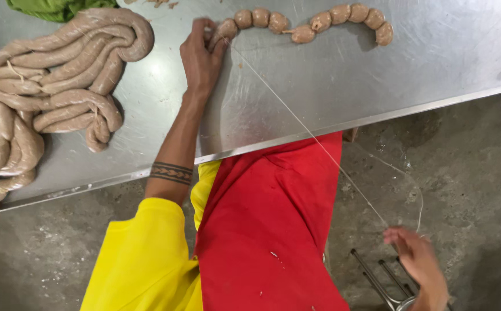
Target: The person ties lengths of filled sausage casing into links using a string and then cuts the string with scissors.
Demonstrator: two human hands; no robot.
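Observation:
On the steel table (331,86), my left hand (201,55) grips the near end of a chain of small tied sausage links (311,23) that curves away to the right. A thin white string (308,132) runs taut from that end, over the table edge, down to my right hand (417,259), which pinches it low over the floor. A large coil of untied long sausage (49,86) lies piled at the table's left.
A green cloth (54,8) lies at the table's far left corner. Below the table edge are my red apron (267,219) and yellow sleeve (141,259). Metal rods (380,279) stand on the grey concrete floor near my right hand.

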